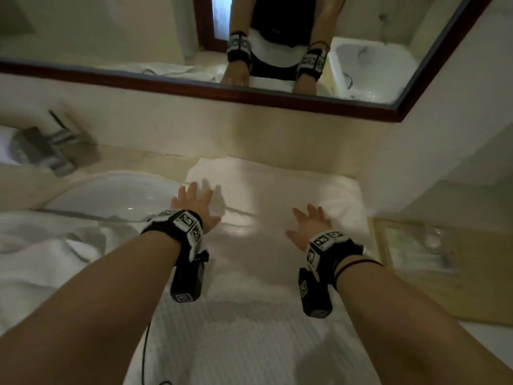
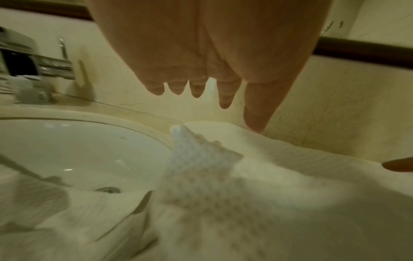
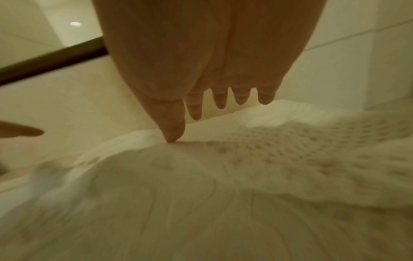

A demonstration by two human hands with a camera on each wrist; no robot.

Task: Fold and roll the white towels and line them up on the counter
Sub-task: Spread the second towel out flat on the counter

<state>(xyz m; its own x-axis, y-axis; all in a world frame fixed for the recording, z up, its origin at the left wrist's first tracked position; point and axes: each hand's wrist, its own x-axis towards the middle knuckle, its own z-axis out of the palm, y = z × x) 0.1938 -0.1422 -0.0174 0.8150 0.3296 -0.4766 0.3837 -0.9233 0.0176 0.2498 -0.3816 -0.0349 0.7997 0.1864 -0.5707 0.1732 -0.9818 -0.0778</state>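
Both hands, left hand (image 1: 194,207) and right hand (image 1: 311,224), spread wide with fingers straight over the white towel (image 1: 277,190), grip holding nothing.

Black wristbands (image 1: 177,232) with square-patterned tags

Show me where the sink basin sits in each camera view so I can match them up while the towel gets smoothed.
Head: the sink basin lies left of centre, just left of the left hand.
Left wrist: the basin fills the left middle, under and left of the fingers.
Right wrist: not in it.
Shared landmark: the white towel spread on the counter, in all three views.
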